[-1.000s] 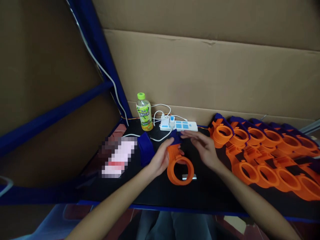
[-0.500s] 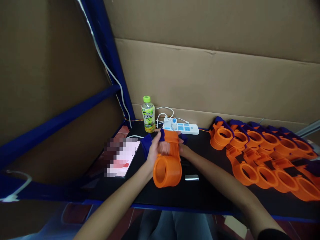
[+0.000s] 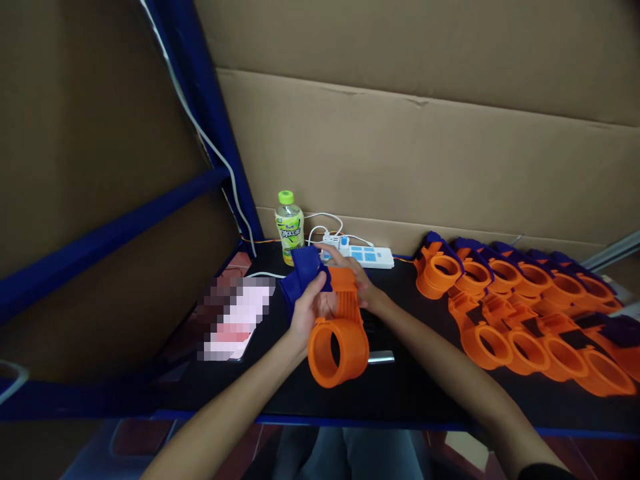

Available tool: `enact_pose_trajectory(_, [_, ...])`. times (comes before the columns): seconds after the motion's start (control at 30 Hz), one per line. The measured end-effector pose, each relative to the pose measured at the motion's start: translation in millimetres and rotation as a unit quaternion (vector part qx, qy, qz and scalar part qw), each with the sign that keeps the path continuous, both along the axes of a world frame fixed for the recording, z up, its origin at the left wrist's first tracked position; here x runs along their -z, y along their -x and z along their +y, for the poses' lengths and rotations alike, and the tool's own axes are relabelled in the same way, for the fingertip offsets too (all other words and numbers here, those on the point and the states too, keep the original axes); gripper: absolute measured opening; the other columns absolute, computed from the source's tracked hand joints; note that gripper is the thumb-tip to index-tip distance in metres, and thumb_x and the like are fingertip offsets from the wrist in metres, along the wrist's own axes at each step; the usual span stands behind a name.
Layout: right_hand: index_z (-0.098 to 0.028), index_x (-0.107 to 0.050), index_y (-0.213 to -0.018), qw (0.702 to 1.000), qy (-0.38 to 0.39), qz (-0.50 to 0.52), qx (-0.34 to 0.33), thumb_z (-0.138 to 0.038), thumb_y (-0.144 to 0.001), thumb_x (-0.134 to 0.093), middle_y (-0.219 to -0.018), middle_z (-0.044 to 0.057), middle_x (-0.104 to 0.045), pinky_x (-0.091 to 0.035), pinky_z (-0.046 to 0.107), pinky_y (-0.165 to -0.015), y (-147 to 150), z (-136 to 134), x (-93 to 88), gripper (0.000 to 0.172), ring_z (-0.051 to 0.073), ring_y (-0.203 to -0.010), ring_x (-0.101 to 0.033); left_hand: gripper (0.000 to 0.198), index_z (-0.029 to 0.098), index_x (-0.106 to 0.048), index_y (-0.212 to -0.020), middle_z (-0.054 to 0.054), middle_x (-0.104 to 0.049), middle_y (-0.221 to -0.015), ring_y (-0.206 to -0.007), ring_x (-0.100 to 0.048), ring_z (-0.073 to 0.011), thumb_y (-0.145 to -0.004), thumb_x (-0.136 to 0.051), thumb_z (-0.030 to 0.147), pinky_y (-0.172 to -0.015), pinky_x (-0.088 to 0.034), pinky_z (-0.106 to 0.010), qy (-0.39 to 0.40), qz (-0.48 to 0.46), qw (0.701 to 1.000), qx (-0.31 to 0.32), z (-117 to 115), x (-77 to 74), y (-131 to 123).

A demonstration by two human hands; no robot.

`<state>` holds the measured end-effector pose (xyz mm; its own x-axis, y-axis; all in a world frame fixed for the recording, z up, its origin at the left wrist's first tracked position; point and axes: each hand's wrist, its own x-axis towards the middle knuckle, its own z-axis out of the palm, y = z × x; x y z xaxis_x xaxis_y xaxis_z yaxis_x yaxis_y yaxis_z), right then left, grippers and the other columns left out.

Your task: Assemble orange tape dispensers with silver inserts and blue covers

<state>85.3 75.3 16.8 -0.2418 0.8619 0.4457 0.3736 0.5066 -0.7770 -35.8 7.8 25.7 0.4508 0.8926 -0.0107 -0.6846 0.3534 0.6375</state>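
An orange plastic holder (image 3: 353, 350) with a wide ring at its near end is held up above the black table. A dark blue strap (image 3: 305, 268) shows at its far end, folded up beside the orange arm. My left hand (image 3: 304, 319) is closed around the holder's left side, thumb on the blue strap. On the far right side, my right hand (image 3: 366, 285) grips the upper end of the holder, its fingers reaching behind toward the strap; some fingertips are hidden. A small silver metal strip (image 3: 383, 357) lies just right of the ring.
Rows of similar orange holders (image 3: 525, 350) with blue straps cover the right side of the table (image 3: 415, 393). A drink bottle (image 3: 289, 230) and a white power strip (image 3: 375, 257) stand at the back. A phone (image 3: 240, 320), partly blurred out, lies left. Cardboard walls close off the back.
The blue strap has come up over the holder's far left end. My right hand has come up into view behind the holder, and the ring now sits slightly lower.
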Motion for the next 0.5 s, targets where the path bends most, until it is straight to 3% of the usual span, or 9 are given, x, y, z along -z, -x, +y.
enact_pose_trajectory(0.03, [-0.014, -0.062, -0.130, 0.999, -0.008, -0.021, -0.024, -0.033, -0.097, -0.051, -0.080, -0.006, -0.067, -0.051, 0.020, -0.073, -10.3, 4.1, -4.6, 0.040, 0.010, -0.074, -0.067, 0.067, 0.015, -0.064, -0.127, -0.014, -0.077, -0.106, -0.095, -0.075, -0.0350, -0.079, -0.067, 0.062, -0.075, -0.061, -0.041, 0.001, -0.003, 1.000, -0.005, -0.2, -0.3, -0.9])
enact_pose_trajectory(0.1, [-0.021, -0.050, -0.145, 0.996, -0.042, -0.072, -0.026, -0.029, -0.092, -0.061, -0.080, -0.004, -0.070, -0.052, 0.022, -0.070, -31.6, 5.1, -11.9, 0.055, 0.012, -0.071, -0.066, 0.070, 0.014, -0.062, -0.129, -0.015, -0.076, -0.110, -0.098, -0.074, -0.0355, -0.080, -0.067, 0.063, -0.079, -0.060, -0.042, -0.001, -0.008, 1.000, -0.019, -0.1, 1.3, -2.9])
enact_pose_trajectory(0.23, [-0.028, -0.039, -0.153, 0.977, -0.147, -0.133, 0.071, -0.031, -0.098, -0.057, -0.084, 0.001, -0.072, -0.055, 0.031, -0.072, -71.5, -17.9, -13.7, 0.058, 0.018, -0.075, -0.067, 0.071, 0.016, -0.057, -0.135, -0.017, -0.073, -0.121, -0.108, -0.071, -0.0360, -0.078, -0.075, 0.055, -0.089, -0.057, -0.045, -0.020, 0.004, 0.998, -0.056, 0.7, 11.3, -8.3])
enact_pose_trajectory(0.33, [-0.028, -0.030, -0.157, 0.969, -0.201, -0.118, 0.088, -0.028, -0.096, -0.060, -0.089, 0.003, -0.071, -0.057, 0.035, -0.076, -91.9, -42.1, -4.9, 0.068, 0.021, -0.081, -0.068, 0.069, 0.020, -0.052, -0.139, -0.016, -0.071, -0.124, -0.112, -0.069, -0.0340, -0.079, -0.080, 0.040, -0.095, -0.055, -0.046, -0.037, 0.013, 0.996, -0.078, 0.0, 20.7, -14.8])
enact_pose_trajectory(0.4, [-0.029, -0.033, -0.155, 0.968, -0.209, -0.121, 0.071, -0.025, -0.095, -0.061, -0.095, 0.005, -0.070, -0.058, 0.037, -0.077, -99.1, -54.9, 0.8, 0.066, 0.021, -0.085, -0.068, 0.069, 0.024, -0.050, -0.141, -0.013, -0.071, -0.124, -0.114, -0.069, -0.0321, -0.079, -0.080, 0.032, -0.097, -0.054, -0.046, -0.043, 0.015, 0.995, -0.084, -1.4, 26.2, -19.3])
enact_pose_trajectory(0.5, [-0.031, -0.056, -0.138, 0.973, -0.198, -0.114, 0.026, -0.023, -0.094, -0.064, -0.101, 0.005, -0.068, -0.057, 0.038, -0.080, -102.2, -66.3, 3.1, 0.046, 0.022, -0.093, -0.064, 0.066, 0.027, -0.050, -0.140, -0.010, -0.072, -0.122, -0.114, -0.068, -0.0291, -0.081, -0.079, 0.028, -0.099, -0.053, -0.044, -0.039, 0.017, 0.995, -0.086, -3.9, 31.6, -24.3])
